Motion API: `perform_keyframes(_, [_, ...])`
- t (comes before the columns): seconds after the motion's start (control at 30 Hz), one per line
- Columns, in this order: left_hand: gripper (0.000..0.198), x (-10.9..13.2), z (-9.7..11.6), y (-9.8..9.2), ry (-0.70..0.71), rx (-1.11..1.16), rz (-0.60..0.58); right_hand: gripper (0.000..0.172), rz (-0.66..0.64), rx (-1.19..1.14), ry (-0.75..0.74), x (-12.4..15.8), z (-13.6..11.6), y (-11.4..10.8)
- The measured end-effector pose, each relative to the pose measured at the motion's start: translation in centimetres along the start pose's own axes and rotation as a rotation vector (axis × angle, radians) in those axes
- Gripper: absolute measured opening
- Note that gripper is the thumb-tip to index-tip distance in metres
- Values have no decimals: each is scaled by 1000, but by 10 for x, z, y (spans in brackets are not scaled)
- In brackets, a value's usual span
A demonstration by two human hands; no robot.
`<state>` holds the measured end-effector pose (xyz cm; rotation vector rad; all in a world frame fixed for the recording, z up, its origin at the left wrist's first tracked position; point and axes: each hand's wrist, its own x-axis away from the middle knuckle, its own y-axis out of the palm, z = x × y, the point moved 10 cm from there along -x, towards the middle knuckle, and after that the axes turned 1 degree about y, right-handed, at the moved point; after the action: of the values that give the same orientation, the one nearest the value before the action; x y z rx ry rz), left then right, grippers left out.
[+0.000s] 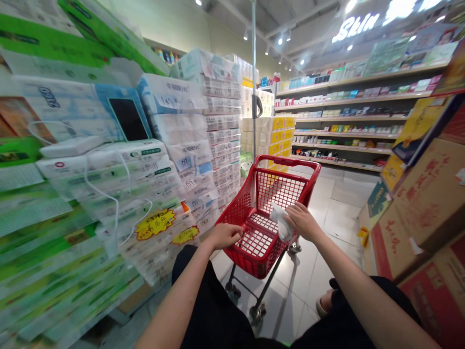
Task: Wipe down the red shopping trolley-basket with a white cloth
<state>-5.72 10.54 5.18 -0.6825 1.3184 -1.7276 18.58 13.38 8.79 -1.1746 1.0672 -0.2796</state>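
Observation:
A small red shopping cart [259,264] with a plastic lattice basket stands right in front of my legs. On the basket's near left rim rests my left hand [225,235], its fingers curled over the edge. My right hand [302,221] is at the opposite side rim, closed on a crumpled white tissue [280,224]. The tissue hangs against the basket's right side and hides part of that rim. Through the lattice the basket's floor shows bare. The cart's push handle [286,161] is at the far end.
Tall stacks of packaged paper tissues [191,145] line the left, with a phone [129,118] and white cable on them. Cardboard boxes [421,194] are piled at the right. A metal pole [254,63] rises behind the cart. Stocked shelves [348,121] stand beyond.

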Motion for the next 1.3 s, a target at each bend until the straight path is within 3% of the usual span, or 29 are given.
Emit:
perform_keyframes(0.13, [24, -5, 10, 2, 30, 19, 12, 37, 31, 76, 81, 1, 34, -7])
perform_keyframes(0.4, [27, -9, 13, -6, -19, 43, 107, 31, 136, 122, 224, 14, 28, -14])
perform_keyframes(0.53, [39, -3, 47, -2, -14, 53, 146, 30, 153, 157, 238, 13, 27, -15])
perform_keyframes(0.63, [50, -2, 86, 20, 60, -6, 93, 28, 167, 181, 259, 10, 28, -16])
perform_keyframes(0.7, [57, -3, 94, 32, 19, -98, 102, 27, 180, 195, 269, 8, 26, -17])
perform_keyframes(0.83, [52, -13, 84, 42, -58, -215, 121, 26, 176, 196, 235, 3, 1, -13])
perform_keyframes(1.07, [46, -53, 55, 37, -50, -356, 83, 23, 164, 123, 119, -5, -77, 7])
perform_keyframes(1.17, [41, -73, 54, 38, -15, -362, 78, 21, 149, 108, 90, -11, -86, 13])
perform_keyframes(1.3, [34, -94, 58, 40, 19, -362, 95, 22, 129, 110, 93, -15, -77, 18])
